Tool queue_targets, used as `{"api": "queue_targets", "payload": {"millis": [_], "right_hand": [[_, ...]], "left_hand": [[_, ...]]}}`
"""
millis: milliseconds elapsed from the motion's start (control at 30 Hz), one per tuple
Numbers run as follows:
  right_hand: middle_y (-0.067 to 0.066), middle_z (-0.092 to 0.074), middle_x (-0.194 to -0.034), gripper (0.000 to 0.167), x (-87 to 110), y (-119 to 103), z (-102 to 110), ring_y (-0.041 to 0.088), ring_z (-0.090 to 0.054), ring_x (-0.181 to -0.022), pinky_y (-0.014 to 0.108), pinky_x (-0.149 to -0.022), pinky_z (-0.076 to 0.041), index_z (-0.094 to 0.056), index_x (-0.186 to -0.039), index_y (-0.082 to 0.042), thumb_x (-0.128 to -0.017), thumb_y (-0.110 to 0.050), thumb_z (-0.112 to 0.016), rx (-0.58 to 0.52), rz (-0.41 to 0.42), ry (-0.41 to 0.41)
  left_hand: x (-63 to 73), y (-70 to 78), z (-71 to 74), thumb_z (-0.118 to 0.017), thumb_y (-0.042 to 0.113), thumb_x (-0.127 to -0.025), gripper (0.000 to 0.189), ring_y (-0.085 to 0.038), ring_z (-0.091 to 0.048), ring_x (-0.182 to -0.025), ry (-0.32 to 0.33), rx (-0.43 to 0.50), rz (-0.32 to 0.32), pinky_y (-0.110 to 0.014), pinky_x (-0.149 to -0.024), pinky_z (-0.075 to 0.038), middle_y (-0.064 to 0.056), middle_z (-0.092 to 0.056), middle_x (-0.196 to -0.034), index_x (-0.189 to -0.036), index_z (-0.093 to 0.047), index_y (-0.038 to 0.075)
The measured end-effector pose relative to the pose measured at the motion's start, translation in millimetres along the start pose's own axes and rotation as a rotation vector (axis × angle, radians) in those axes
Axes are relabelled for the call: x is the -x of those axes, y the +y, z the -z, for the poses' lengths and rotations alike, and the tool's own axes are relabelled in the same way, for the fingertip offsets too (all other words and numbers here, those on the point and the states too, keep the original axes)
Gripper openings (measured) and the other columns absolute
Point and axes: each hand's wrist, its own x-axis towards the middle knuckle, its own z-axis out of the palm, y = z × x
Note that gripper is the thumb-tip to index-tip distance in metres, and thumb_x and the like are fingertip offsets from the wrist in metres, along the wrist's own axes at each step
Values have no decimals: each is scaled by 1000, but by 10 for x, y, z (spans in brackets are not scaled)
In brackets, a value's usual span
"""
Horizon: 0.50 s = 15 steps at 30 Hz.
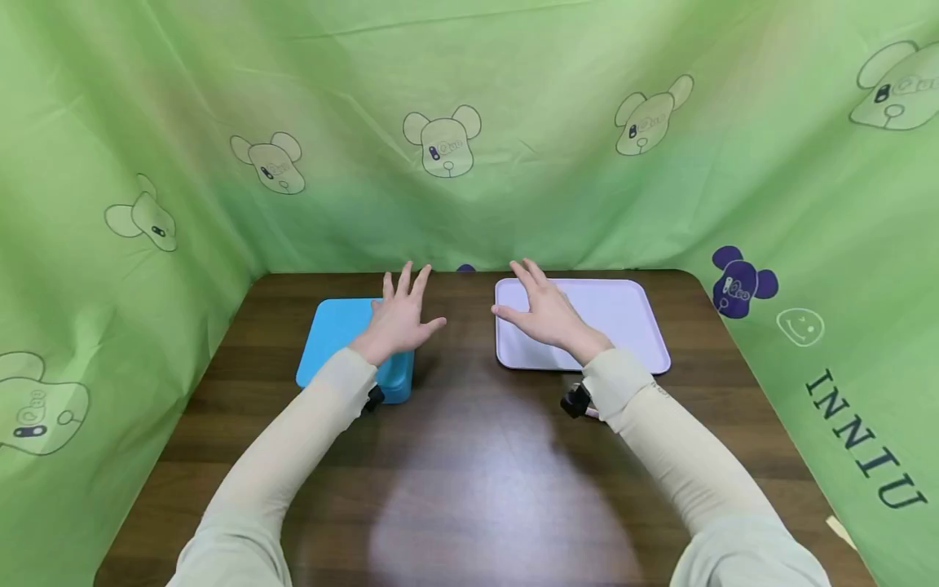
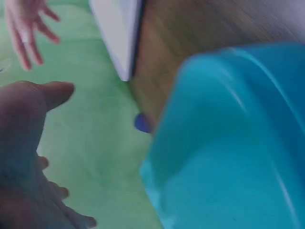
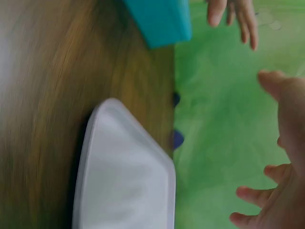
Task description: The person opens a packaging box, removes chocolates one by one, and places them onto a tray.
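Note:
My left hand (image 1: 399,319) is raised with its fingers spread, and in the head view it overlaps the right side of a blue plastic box (image 1: 333,334). The blue box (image 2: 224,143) fills much of the left wrist view, apart from the fingers. Over the left part of a pale lavender tray (image 1: 612,318) hovers my right hand (image 1: 546,314), fingers stretched out and thumb pointing left. The tray (image 3: 126,176) lies flat, and its raised rim shows in the right wrist view. Both palms hold nothing.
A dark wooden table (image 1: 469,473) carries the box and the tray. Green printed cloth (image 1: 447,220) hangs behind it and along both sides. Close to the right wrist's black camera (image 1: 575,400), a small pinkish thing (image 1: 592,414) shows, mostly hidden.

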Motion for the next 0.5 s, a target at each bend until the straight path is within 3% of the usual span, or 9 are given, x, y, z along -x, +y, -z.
{"api": "queue_targets", "payload": {"millis": [233,500], "right_hand": [[17,-18,-166,91,48,-247,-101,40,-24,-149,58,-117,-24,-21,-162,-10,-94,-51,-66,-131,20,22],[16,-32,-162,83,127,-459,-271,35,-50,-131,53,-110,-37,-29,-159,-8,-95,-42,-69,-246,54,60]], "left_hand": [[178,103,96,-62,54,-96,85,-49,-12,-150,-44,105,-7,-67,-112,-26,-12,-3,-170,-163,-20,23],[393,6,187,-60,49,-99,74,-42,-22,-150,-66,201,-40,-59,-115,-28,-17,-14,-167,-159,-32,15]]}}
